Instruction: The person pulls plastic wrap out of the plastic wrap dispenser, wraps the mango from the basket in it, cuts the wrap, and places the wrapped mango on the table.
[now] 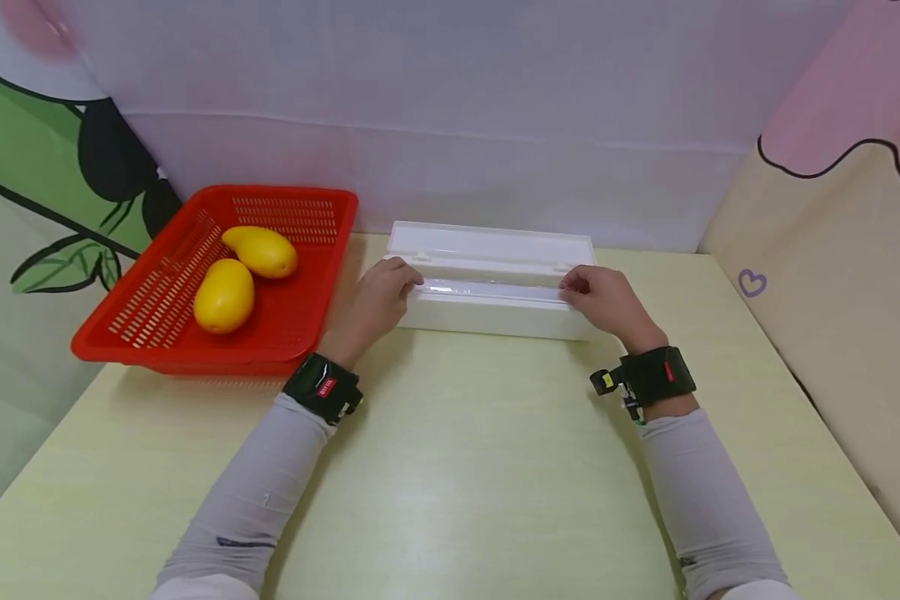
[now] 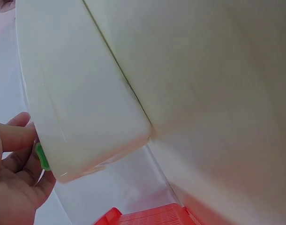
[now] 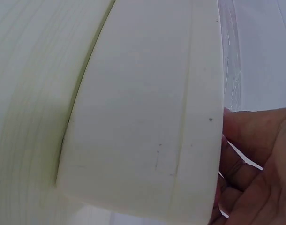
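A long white cling film dispenser [image 1: 495,322] lies crosswise on the table with its lid [image 1: 489,242] tipped back. Clear cling film [image 1: 457,288] shines along its opening, and a strip of it also shows in the right wrist view. At the dispenser's left end, my left hand [image 1: 378,298] pinches the film's edge between thumb and fingers. My right hand [image 1: 607,302] does likewise at the right end, thumb against the film. A small green piece [image 2: 42,156] sticks out at the dispenser's left end, beside the left fingers.
To the left stands a red plastic basket [image 1: 311,321] holding two yellow mangoes [image 1: 225,297]. A cloth-covered wall [image 1: 525,183] rises right behind the dispenser, and another wall [image 1: 832,275] borders the table [image 1: 457,467] on the right.
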Motion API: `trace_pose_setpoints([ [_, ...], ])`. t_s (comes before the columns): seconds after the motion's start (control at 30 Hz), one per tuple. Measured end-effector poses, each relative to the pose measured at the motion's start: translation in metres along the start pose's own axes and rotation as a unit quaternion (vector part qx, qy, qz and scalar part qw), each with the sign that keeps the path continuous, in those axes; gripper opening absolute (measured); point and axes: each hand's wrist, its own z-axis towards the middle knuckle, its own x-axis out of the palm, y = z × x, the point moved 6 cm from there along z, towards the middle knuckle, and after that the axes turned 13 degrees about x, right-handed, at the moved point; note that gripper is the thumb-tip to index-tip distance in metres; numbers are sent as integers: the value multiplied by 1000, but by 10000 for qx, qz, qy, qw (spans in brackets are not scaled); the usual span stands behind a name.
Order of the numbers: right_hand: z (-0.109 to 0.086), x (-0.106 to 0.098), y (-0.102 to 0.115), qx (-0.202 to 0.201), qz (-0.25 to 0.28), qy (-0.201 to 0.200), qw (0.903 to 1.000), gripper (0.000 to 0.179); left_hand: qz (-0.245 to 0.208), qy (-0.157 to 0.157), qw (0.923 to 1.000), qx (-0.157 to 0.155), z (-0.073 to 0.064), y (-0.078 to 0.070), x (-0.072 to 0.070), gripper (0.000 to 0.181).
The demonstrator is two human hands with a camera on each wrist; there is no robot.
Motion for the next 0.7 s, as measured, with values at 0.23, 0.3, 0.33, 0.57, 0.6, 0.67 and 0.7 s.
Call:
trace_pose_setpoints([
  [0.23,-2,-3,-2,9,-85,-40,10000,17,6,14,9997,-232,-1,1,-2,25],
  [0.3,-2,-3,-2,0,-71,-49,10000,17,43,41,9996,-259,-1,2,-2,26],
  [0.33,-2,-4,-3,-11,-63,-65,10000,17,84,37,9996,-260,-1,2,-2,26],
  [0.57,-2,-9,-3,-51,123,-357,9993,17,461,-203,9984,-273,-1,3,-5,26],
  [0.6,-2,-9,-3,-46,155,-388,9991,18,490,-244,9982,-263,-1,3,-6,26],
  [0.67,-2,-11,-3,-29,209,-445,9988,18,536,-319,9977,-250,-1,3,-7,25],
  [0.7,-2,-11,-2,-33,215,-472,9986,18,559,-347,9976,-238,-1,3,-8,25],
])
